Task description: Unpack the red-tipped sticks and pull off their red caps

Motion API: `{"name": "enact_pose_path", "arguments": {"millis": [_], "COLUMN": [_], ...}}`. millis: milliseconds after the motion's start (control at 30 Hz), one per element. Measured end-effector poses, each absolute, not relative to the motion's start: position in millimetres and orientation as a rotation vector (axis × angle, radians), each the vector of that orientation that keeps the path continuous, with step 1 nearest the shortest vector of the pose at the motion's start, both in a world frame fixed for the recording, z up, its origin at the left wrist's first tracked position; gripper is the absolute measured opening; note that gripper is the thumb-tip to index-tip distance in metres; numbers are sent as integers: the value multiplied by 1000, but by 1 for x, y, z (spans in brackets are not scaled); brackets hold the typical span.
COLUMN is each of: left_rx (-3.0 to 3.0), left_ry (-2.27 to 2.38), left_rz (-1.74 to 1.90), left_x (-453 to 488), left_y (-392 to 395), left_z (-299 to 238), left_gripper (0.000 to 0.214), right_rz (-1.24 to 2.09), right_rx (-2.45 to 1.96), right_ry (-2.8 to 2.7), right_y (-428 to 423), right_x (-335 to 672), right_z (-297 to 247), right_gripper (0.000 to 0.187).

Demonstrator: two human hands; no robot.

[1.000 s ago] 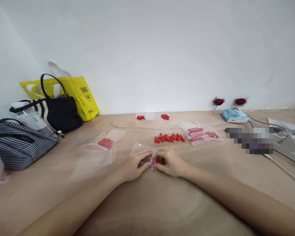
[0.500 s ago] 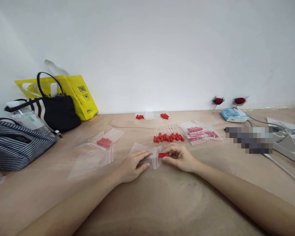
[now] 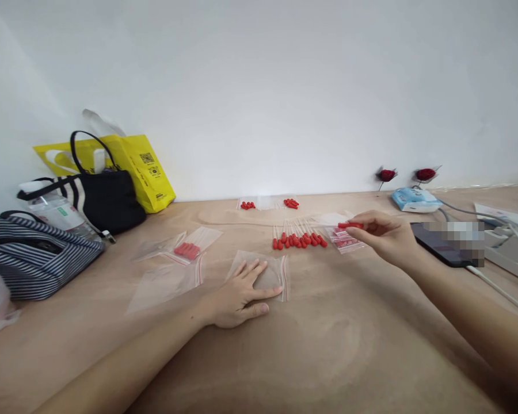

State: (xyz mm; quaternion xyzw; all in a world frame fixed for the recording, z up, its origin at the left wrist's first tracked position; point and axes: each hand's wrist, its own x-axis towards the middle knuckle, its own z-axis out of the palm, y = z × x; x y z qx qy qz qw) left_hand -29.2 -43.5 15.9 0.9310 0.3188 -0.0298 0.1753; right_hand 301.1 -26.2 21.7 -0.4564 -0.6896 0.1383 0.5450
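Note:
My left hand [image 3: 242, 292] lies flat with fingers spread on a clear zip bag [image 3: 273, 268] with a red seal line, on the wooden table. My right hand [image 3: 382, 234] is raised to the right and pinches a red-capped dropper [image 3: 349, 225] over a pile of filled zip bags [image 3: 344, 238]. A row of loose red-capped droppers [image 3: 299, 238] lies between the two hands.
More zip bags [image 3: 185, 253] lie to the left, one holding red droppers. At far left stand a striped bag [image 3: 30, 253], a black bag [image 3: 106, 195] and a yellow bag [image 3: 149, 169]. A phone [image 3: 440, 244], cables and a blue packet [image 3: 414, 200] sit at right. Small red heaps [image 3: 290, 203] lie by the wall.
My right hand has drawn a red-capped dropper out of the bag and carried it up and right over the filled bags. My left hand has flattened on the now empty-looking bag.

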Motion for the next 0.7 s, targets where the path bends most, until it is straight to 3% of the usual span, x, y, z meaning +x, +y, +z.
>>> {"name": "enact_pose_path", "arguments": {"millis": [233, 333, 500, 700], "left_rx": [2637, 2643, 2598, 2631], "left_ry": [1031, 1101, 1116, 872], "left_rz": [97, 220, 383, 157], "left_x": [-23, -20, -14, -4], "left_y": [-48, -45, -24, -13], "left_z": [14, 13, 8, 3], "left_gripper": [43, 47, 34, 42], "right_rz": [-113, -178, -200, -239], "right_rx": [-1207, -1250, -1306, -1359], "right_ry": [-1696, -1759, -1880, -1985], "right_y": [14, 25, 31, 26], "right_x": [261, 253, 254, 253], "right_z": [-14, -29, -41, -41], "right_gripper": [19, 20, 21, 27]}}
